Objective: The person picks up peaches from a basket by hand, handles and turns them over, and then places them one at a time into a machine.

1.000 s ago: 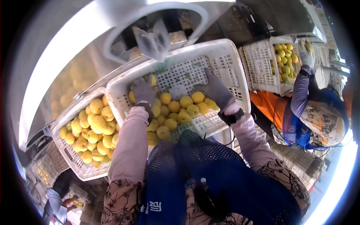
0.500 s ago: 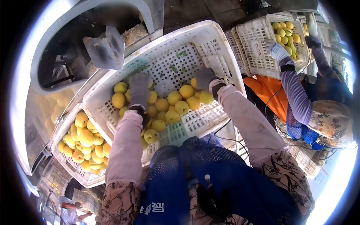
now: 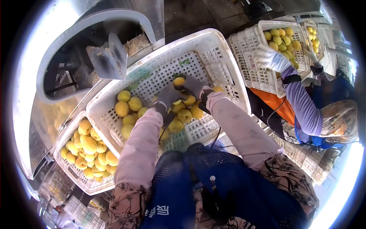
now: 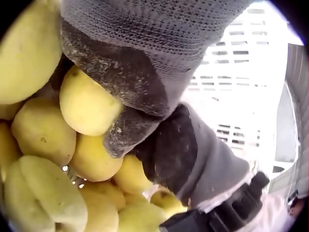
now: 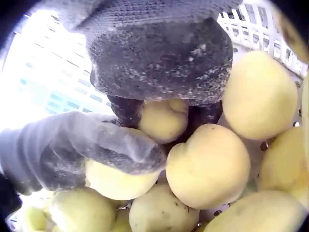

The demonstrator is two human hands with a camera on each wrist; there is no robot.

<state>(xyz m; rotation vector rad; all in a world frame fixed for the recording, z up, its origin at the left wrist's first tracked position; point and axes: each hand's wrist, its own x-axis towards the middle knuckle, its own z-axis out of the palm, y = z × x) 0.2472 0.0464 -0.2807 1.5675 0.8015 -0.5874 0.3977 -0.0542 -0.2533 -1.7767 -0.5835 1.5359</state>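
Observation:
Both gloved hands are close together inside a large white crate (image 3: 114, 143) of yellow fruit. My left hand (image 3: 167, 95) curls over the fruit near the crate's middle; in the left wrist view its glove (image 4: 145, 58) grips a yellow fruit (image 4: 89, 104). My right hand (image 3: 193, 86) is just to the right, beside a fruit (image 3: 178, 81). The right wrist view shows the right glove (image 5: 161, 60) curled round a small fruit (image 5: 164, 121), with the left hand (image 5: 82, 150) over another fruit (image 5: 120, 181). The gloves hide part of the held fruit.
A fuller fruit crate (image 3: 89, 187) stands at the lower left. A metal machine with a rounded opening (image 3: 44, 72) borders the far left side. At right, another person's gloved hand (image 3: 270, 59) is by a fruit crate (image 3: 242, 57).
My left hand has moved right and my right hand slightly left, bringing them together over the fruit. Fruit at the crate's left side is now uncovered. The neighbour's near hand has shifted left.

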